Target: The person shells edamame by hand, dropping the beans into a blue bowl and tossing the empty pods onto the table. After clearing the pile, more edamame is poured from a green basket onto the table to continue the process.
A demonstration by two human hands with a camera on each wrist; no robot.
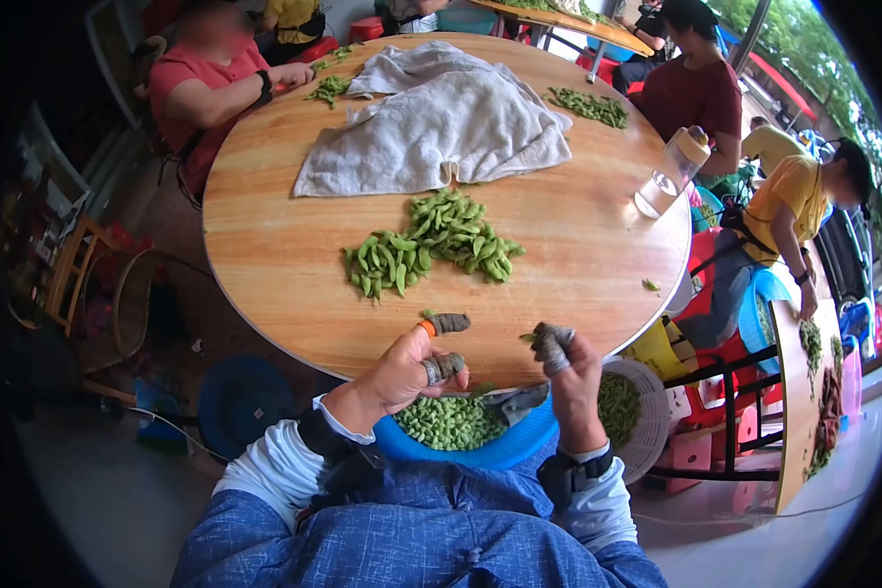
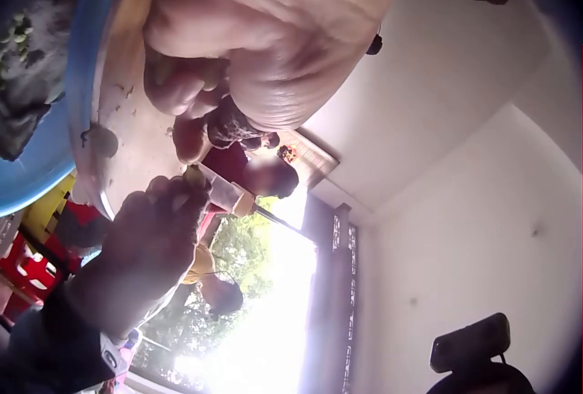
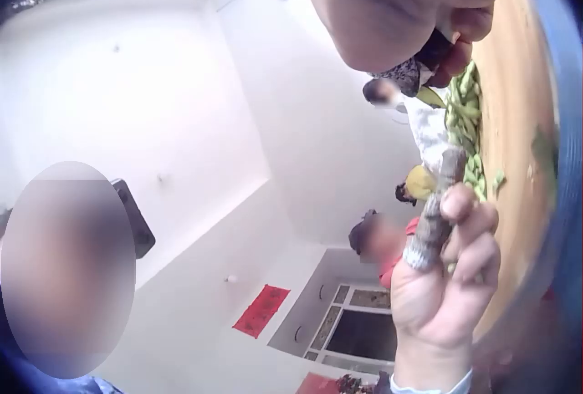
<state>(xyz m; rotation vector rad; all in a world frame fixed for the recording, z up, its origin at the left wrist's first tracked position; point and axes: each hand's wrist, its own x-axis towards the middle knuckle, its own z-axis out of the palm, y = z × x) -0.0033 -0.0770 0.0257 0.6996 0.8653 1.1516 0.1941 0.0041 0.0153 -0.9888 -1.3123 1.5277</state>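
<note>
Over the table's near edge, my left hand [image 1: 392,372] has its wrapped thumb and forefinger apart with nothing visible between them; its other fingers bend loosely. To its right, my right hand [image 1: 576,377], also with wrapped fingers, pinches a green pod [image 1: 528,337]. That pod [image 3: 430,96] sticks out from the fingertips in the right wrist view. A pile of green pods [image 1: 441,240] lies on the round wooden table [image 1: 255,235] beyond both hands. Below them, a blue basin [image 1: 392,438] holds shelled green beans [image 1: 446,421] and a dark cloth [image 1: 517,402].
A grey-white cloth [image 1: 441,127] covers something mid-table. A clear bottle [image 1: 664,181] stands at the right, near a stray pod [image 1: 651,284]. A white basket [image 1: 657,421] of pods sits beside the basin. Several people are around the tables, with smaller pod piles [image 1: 588,106] on the far side.
</note>
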